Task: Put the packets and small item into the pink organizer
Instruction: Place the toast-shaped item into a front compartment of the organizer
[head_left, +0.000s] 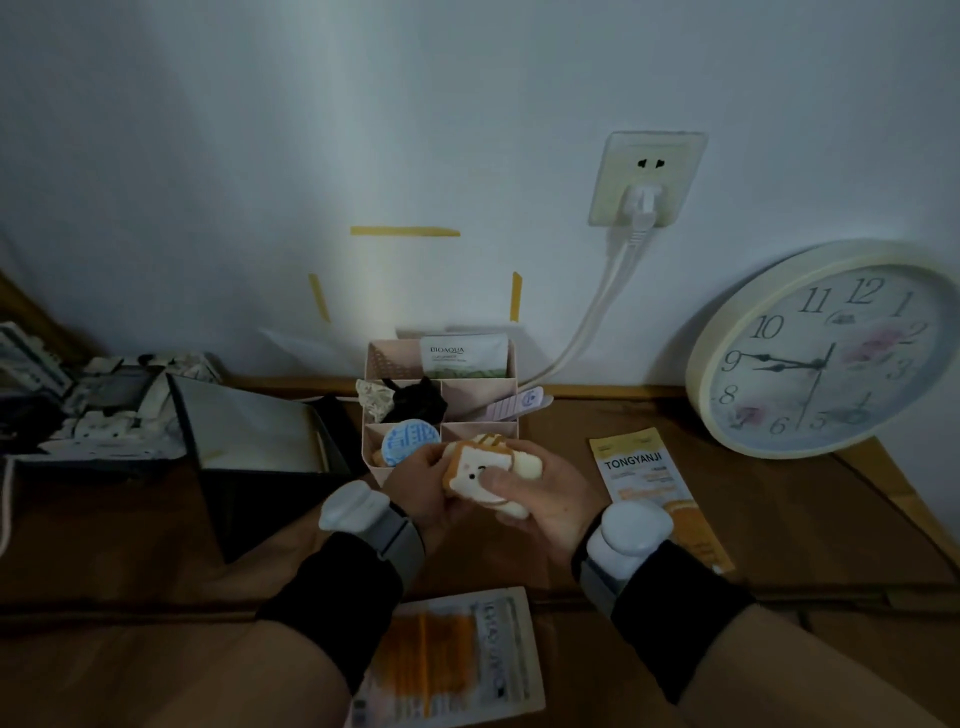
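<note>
The pink organizer (375, 358) stands against the wall with several compartments. A green BIOAQUA packet (464, 355) stands in its back compartment. A black item (418, 400) fills the middle left one, and a round blue-lidded item (408, 440) sits at the front left. Just in front of the organizer, my left hand (422, 483) and my right hand (550, 493) together hold a toast-shaped squishy toy (480, 470). A yellow TONGYANJI packet (649, 483) lies flat to the right. An orange-and-white packet (457, 660) lies near me between my forearms.
A round wall clock (831, 353) leans on the wall at the right. A wall socket (647, 179) has a white cable running down behind the organizer. A dark open box (260, 436) and a clutter pile (93, 405) sit at the left. A pale nail file (514, 402) sticks out of the organizer.
</note>
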